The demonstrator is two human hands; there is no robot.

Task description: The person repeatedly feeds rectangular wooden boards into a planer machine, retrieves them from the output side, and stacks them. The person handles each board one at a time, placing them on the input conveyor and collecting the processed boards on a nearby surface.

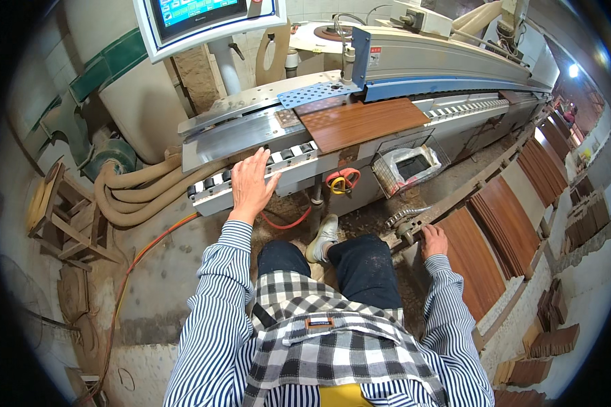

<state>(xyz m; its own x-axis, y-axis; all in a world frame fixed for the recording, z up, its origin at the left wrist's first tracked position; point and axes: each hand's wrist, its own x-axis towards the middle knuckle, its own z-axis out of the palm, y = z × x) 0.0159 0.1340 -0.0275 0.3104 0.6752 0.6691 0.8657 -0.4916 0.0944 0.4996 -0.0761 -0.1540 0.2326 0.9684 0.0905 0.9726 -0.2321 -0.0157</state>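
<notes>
My left hand (251, 182) lies with its fingers spread on the roller rail (293, 154) along the front of a long machine. Ahead of it, a brown wood-grain panel (366, 123) lies across the machine bed, its left corner under a blue perforated plate (319, 93). Low on the right, my right hand (434, 242) is bent round the near left corner of another brown wood panel (463, 258), on a slanting row of stacked panels. The undersides of its fingers are hidden.
Orange-handled scissors (343, 180) hang at the machine's front, beside a wire basket (412, 166) with a bag in it. A screen (200, 13) stands at the upper left. Thick hoses (139, 197) and an orange hose (146, 249) run on the left. More panel stacks (506, 220) line the right.
</notes>
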